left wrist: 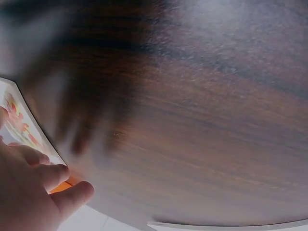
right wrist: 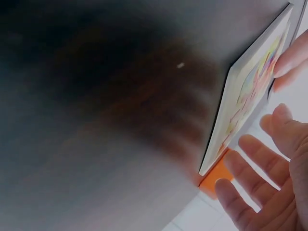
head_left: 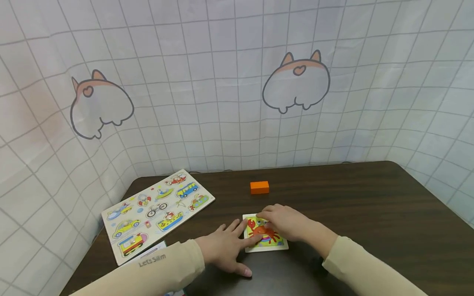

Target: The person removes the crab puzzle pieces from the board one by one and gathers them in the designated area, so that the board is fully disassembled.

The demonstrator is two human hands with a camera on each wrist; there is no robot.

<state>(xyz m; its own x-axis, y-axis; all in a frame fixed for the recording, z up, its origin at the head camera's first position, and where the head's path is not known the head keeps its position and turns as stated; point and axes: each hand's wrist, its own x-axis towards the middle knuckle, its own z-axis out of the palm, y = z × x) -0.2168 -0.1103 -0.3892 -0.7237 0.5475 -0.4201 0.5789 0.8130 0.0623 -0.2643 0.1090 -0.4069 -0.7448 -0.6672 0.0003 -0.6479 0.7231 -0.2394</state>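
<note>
A small square crab puzzle (head_left: 266,249) with a pale wooden frame lies flat on the dark table, its red crab picture on a yellow-green ground. My left hand (head_left: 225,248) is spread at the left side of it, index finger reaching onto the crab and thumb out over the table. Over the upper right corner is my right hand (head_left: 290,223), its fingertips on or close over the picture. The right wrist view shows the right fingers (right wrist: 252,178) loosely bent and apart beside the puzzle's edge (right wrist: 222,115), with nothing gripped. In the left wrist view, the left fingers (left wrist: 72,197) are spread.
An orange block (head_left: 259,188) lies behind the puzzle. At the left is a large vehicle peg-puzzle board (head_left: 149,224), with a white printed item (head_left: 157,247) partly hidden under the left sleeve. A white grid curtain (head_left: 203,135) hangs behind the table.
</note>
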